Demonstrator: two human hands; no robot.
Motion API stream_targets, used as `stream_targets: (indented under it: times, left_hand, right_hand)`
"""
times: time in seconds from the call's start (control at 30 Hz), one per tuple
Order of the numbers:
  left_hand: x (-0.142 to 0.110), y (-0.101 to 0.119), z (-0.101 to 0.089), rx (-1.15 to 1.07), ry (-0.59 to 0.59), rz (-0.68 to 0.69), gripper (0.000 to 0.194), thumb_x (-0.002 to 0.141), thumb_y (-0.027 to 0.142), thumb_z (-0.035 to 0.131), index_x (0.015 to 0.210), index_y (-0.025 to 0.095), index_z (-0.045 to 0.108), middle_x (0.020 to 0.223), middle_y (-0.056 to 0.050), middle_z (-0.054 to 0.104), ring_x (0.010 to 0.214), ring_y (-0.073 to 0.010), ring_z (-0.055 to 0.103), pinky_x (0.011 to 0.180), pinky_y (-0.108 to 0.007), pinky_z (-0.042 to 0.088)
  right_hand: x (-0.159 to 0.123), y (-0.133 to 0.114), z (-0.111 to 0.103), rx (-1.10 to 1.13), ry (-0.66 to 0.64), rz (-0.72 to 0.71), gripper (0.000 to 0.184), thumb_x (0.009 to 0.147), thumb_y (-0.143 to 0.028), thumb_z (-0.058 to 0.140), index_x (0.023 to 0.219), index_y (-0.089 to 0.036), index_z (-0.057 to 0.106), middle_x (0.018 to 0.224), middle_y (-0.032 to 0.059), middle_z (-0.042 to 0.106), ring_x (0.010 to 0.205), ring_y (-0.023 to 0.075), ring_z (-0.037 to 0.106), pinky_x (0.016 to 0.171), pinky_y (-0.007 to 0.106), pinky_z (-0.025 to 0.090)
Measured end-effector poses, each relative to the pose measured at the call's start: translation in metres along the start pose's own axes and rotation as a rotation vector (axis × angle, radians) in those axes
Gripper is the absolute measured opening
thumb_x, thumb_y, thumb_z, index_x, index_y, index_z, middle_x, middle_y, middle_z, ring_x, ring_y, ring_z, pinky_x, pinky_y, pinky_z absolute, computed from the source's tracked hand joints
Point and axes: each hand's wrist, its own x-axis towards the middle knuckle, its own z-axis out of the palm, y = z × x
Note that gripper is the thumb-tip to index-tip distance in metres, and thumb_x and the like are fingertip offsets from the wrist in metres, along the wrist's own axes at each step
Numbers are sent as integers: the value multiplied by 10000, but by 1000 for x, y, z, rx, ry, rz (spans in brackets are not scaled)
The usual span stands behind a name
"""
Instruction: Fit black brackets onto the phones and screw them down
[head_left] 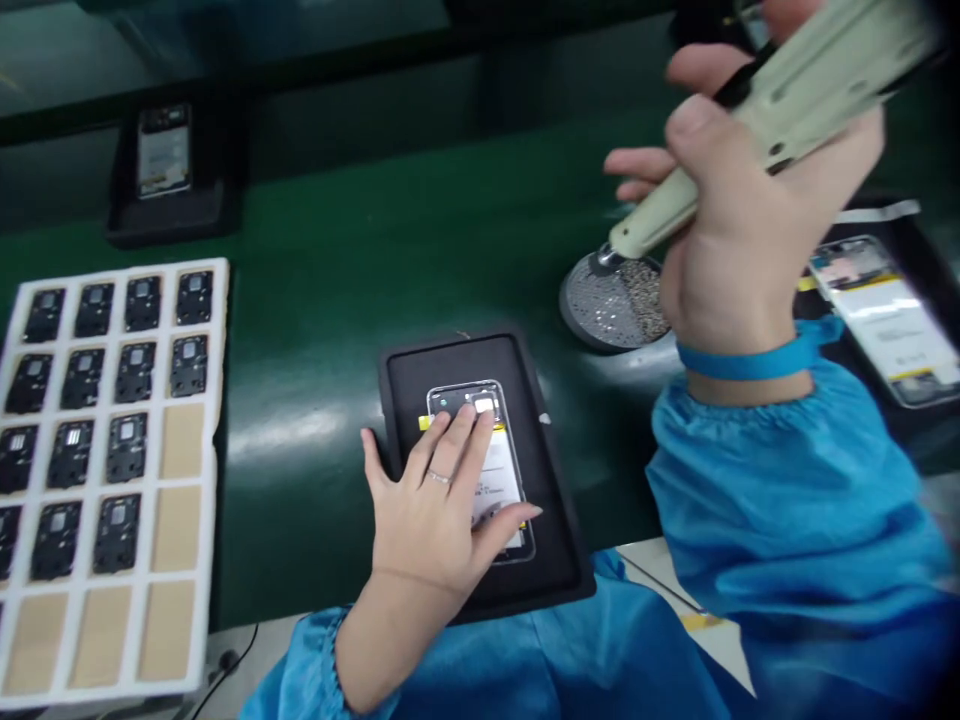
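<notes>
Phone (495, 470), back open and innards showing, lies in a black carrier tray (540, 530) at lower centre of the head view, on the green belt (337, 280). Left hand (435, 500) rests flat on it, fingers spread, pressing it down without gripping. Right hand (742, 250), upper right, is closed around a pale electric screwdriver (780, 120) whose tip dips into the round screw dish (611, 300) right of centre. The step looks like picking up a screw; next the tip would need to travel to the phone and sit square on a hole. At left a white parts tray (112, 450) holds small black modules, several pockets bare.
</notes>
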Motion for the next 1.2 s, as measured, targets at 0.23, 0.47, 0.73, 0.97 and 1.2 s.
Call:
stream_targets:
  times: [0.23,0.47,0.73,0.97,1.2]
  left_hand:
    - [4,3,1,14,79,-10,1064,1156,481,834,2052,404,265,1735,-180,823,1512,-597,818,1446,-1049,376]
    - [6,1,-2,70,58,-4,1098,1201,480,709,2065,445,32,1767,-186,795,1511,-607,819,1375,-1051,486]
    - [1,-13,-4,84,-23,28,1136,1169,430,797,2065,457,99,1848,-157,734,1585,-568,788,1443,-966,489]
    - [-4,-9,0,239,-6,67,886,1197,386,754,2012,309,416,1868,-152,720,1607,-531,774,1532,-925,353]
    - [-2,-8,0,239,-5,68,811,1214,393,730,1982,301,484,1847,-135,742,1608,-515,770,1565,-890,297]
  right_hand:
    - [-13,7,-10,168,338,98,581,1075,-742,533,1537,-436,706,1618,156,776,949,361,718,827,694,770]
    - [-11,23,-11,216,324,170,655,992,-840,528,1468,-423,699,1505,163,796,998,354,727,794,624,762]
    - [-11,24,-7,280,303,235,640,927,-910,593,1359,-456,719,1421,136,854,953,314,682,854,611,760]
    - [9,50,23,760,469,-223,523,832,-792,1064,973,-379,775,864,-1,690,575,198,548,393,399,459]
    - [12,58,35,834,471,-305,485,882,-718,1134,1021,-365,832,860,0,667,550,177,501,350,375,433]
